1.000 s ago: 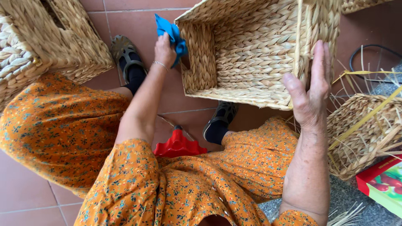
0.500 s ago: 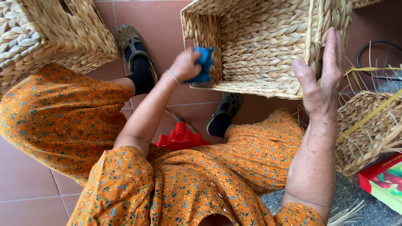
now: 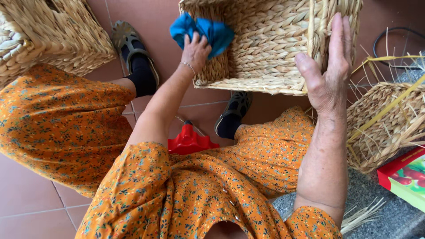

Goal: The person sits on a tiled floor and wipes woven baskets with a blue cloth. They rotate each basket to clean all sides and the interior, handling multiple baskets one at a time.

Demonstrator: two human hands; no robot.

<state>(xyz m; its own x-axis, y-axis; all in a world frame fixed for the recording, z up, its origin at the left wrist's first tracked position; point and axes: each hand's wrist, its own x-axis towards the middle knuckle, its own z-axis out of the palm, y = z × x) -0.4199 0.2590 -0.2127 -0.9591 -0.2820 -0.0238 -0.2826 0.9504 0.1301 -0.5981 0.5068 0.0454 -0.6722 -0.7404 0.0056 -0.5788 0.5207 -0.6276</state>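
Observation:
A large square woven straw basket (image 3: 270, 48) is held up in front of me, its opening turned toward me. My left hand (image 3: 195, 51) grips a bunched blue cloth (image 3: 208, 32) and presses it against the basket's left wall near the rim. My right hand (image 3: 330, 68) lies flat with fingers straight up against the basket's right outer side, steadying it. I sit in an orange flowered dress with both feet in dark socks and sandals on the tiled floor.
Another woven basket (image 3: 48, 35) stands at the top left. An unfinished basket (image 3: 385, 124) with loose straw ends sits at the right, beside a red and green box (image 3: 405, 175). A red plastic object (image 3: 189, 140) lies between my feet. A dark cable (image 3: 396, 37) loops at top right.
My left hand moved the blue cloth along the basket's left wall, first inward, then back up to the outer edge. The right hand stayed on the basket's side.

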